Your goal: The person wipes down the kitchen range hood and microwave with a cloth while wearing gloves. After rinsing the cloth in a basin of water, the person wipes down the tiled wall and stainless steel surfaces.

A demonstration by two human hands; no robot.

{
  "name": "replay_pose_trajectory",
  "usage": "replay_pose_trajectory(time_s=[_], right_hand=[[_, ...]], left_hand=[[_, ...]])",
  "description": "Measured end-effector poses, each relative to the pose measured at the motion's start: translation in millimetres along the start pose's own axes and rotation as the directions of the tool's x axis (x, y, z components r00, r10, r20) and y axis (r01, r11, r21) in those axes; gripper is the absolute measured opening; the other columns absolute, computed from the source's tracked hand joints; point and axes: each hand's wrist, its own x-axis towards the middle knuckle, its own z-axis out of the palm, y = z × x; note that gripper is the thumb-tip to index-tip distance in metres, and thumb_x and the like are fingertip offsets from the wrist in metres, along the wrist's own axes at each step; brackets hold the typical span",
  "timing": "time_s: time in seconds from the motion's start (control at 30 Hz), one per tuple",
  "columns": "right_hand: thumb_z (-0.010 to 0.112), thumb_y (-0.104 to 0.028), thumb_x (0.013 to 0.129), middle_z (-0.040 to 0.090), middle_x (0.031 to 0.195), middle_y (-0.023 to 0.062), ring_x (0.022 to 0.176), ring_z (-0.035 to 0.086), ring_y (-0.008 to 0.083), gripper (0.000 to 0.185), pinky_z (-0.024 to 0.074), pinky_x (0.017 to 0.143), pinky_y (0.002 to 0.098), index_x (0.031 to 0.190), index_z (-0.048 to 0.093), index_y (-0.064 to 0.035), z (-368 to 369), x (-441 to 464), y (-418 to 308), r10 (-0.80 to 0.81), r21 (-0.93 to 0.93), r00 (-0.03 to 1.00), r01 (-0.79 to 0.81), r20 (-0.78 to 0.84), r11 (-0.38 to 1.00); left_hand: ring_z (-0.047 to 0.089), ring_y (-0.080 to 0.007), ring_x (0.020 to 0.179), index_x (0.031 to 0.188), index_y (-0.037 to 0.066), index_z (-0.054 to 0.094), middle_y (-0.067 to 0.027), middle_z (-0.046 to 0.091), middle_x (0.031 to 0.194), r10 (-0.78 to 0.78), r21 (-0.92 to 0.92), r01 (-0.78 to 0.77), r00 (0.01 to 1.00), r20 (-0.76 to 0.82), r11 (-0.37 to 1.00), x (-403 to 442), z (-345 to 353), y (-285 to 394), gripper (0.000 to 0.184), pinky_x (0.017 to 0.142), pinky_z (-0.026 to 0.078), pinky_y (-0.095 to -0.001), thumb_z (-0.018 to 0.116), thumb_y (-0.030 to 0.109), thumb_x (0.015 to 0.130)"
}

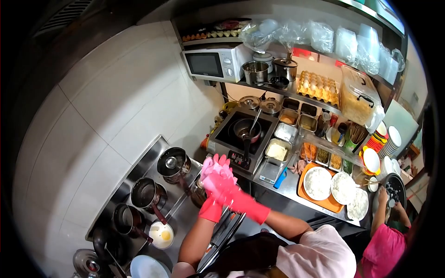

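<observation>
Both my hands wear pink rubber gloves and are pressed together in front of me, over the gap between the steel sink counter and the induction cooker. My left hand points up, its fingers stretched out and partly overlapped. Across it lies my right hand, its fingers closed round the left glove. The gloves look wet. Just left of them is a steel pot with a lidded top. Another pot is partly hidden behind the gloves. On the cooker stands a small saucepan with a utensil in it.
Dark saucepans and a bowl with an egg stand at left. An orange tray bears bowls of rice. Ingredient tins line the right counter. A co-worker in a pink sleeve handles a black pot.
</observation>
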Motion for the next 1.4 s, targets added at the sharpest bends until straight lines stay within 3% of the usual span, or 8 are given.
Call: replay_pose_trajectory(time_s=[0.53,0.67,0.77,0.87,0.97,1.03,1.07,1.4], right_hand=[[0.054,-0.032,0.103,0.05,0.156,0.0108,0.151,0.037,0.0314,0.05,0.0227,0.125,0.049,0.149,0.054,-0.0115,-35,52,9,0.003,-0.507,0.981,-0.104,-0.196,0.856],[0.047,-0.031,0.103,0.043,0.161,0.0133,0.152,0.033,0.0369,0.057,0.0216,0.126,0.0506,0.155,0.042,-0.0085,-5,23,53,0.038,-0.993,0.998,-0.051,-0.055,-0.109],[0.045,-0.032,0.103,0.039,0.162,0.0187,0.152,0.029,0.043,0.063,0.0202,0.126,0.051,0.155,0.037,0.0015,-27,23,-18,0.413,-0.955,0.898,0.023,0.15,0.297],[0.055,-0.028,0.097,0.039,0.16,0.0221,0.149,0.035,0.0424,0.069,0.0225,0.125,0.0533,0.153,0.036,0.0069,-28,7,-9,0.275,-0.848,0.882,0.218,0.383,0.483],[0.066,-0.029,0.097,0.038,0.159,0.0222,0.147,0.038,0.041,0.08,0.0235,0.123,0.0496,0.16,0.028,0.0009,-50,32,-30,-0.223,-0.191,0.969,0.239,0.102,0.952],[0.055,-0.038,0.103,0.036,0.162,0.0171,0.15,0.032,0.034,0.074,0.0221,0.124,0.0436,0.162,0.027,-0.0029,-38,37,-31,-0.001,0.289,0.998,0.019,-0.064,0.957],[0.049,-0.042,0.105,0.035,0.163,0.0146,0.152,0.03,0.0304,0.072,0.0214,0.124,0.0406,0.163,0.026,-0.0048,-31,35,-27,0.175,0.543,0.981,-0.105,-0.078,0.833],[0.043,-0.047,0.109,0.037,0.165,0.0093,0.147,0.043,0.0272,0.063,0.0324,0.122,0.0481,0.161,0.034,-0.0132,-39,12,-23,0.462,0.899,0.803,-0.198,0.377,-0.39]], left_hand=[[0.04,-0.0248,0.147,0.158,0.012,0.037,-0.0076,0.042,0.161,0.079,-0.249,-0.026,0.975,0.207,0.968,7,-12,-39,0.059,0.122,0.03,-0.039,0.043,0.045,0.109],[0.044,-0.0228,0.142,0.158,0.005,0.035,-0.0105,0.046,0.157,0.202,0.184,-0.186,0.977,-0.07,0.965,-27,34,-44,0.063,0.117,0.039,-0.0397,0.055,0.037,0.107],[0.053,-0.0243,0.13,0.148,0.003,0.045,-0.0113,0.054,0.144,-0.082,0.169,0.103,0.988,-0.129,0.98,-5,-15,-43,0.058,0.112,0.043,-0.0413,0.055,0.041,0.106],[0.054,-0.0266,0.128,0.139,0.009,0.051,-0.0114,0.058,0.137,-0.363,-0.044,0.361,0.928,-0.079,0.932,-12,14,-12,0.048,0.113,0.04,-0.0471,0.049,0.045,0.107],[0.057,-0.0218,0.112,0.129,0.012,0.055,-0.0036,0.061,0.112,-0.171,-0.29,0.585,0.607,0.776,0.757,52,-48,-33,0.058,0.106,0.042,-0.046,0.044,0.063,0.104],[0.051,-0.0221,0.13,0.148,0.012,0.045,-0.0053,0.057,0.136,-0.128,-0.057,0.149,0.955,0.268,0.987,29,-36,-38,0.072,0.114,0.038,-0.0428,0.044,0.068,0.102],[0.048,-0.0224,0.14,0.161,0.012,0.035,-0.0061,0.052,0.151,0.102,0.379,-0.023,0.976,-0.191,0.925,3,-2,-45,0.081,0.118,0.036,-0.0407,0.046,0.066,0.102],[0.017,-0.0338,0.158,0.165,0.014,0.023,-0.0117,0.021,0.171,0.02,-0.286,0.145,0.863,0.505,0.947,-30,103,2,0.091,0.129,0.014,-0.054,0.049,0.068,0.096]])
